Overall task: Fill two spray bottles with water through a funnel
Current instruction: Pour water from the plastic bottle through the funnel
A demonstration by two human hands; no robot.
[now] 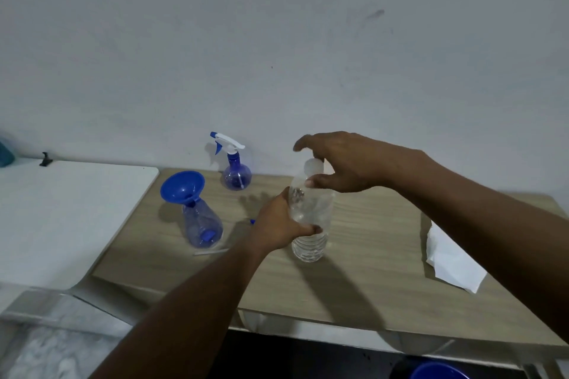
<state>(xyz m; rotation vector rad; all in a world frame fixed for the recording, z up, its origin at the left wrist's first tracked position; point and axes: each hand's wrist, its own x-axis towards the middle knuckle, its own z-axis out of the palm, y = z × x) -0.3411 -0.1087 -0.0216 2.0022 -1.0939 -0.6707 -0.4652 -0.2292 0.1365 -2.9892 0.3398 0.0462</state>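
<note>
At a wooden tabletop (369, 271) set against a pale wall, my left hand (283, 224) wraps round the middle of a clear water bottle (311, 244) standing upright near the centre, while my right hand (341, 163) curls over its top, thumb and fingers pinching the white cap (314, 167). A white paper napkin (452, 261) lies at the right. Left of the bottle stands an open spray bottle (201, 224) with a blue funnel (182, 186) in its neck; a second spray bottle (236, 175), trigger head fitted, stands by the wall.
</note>
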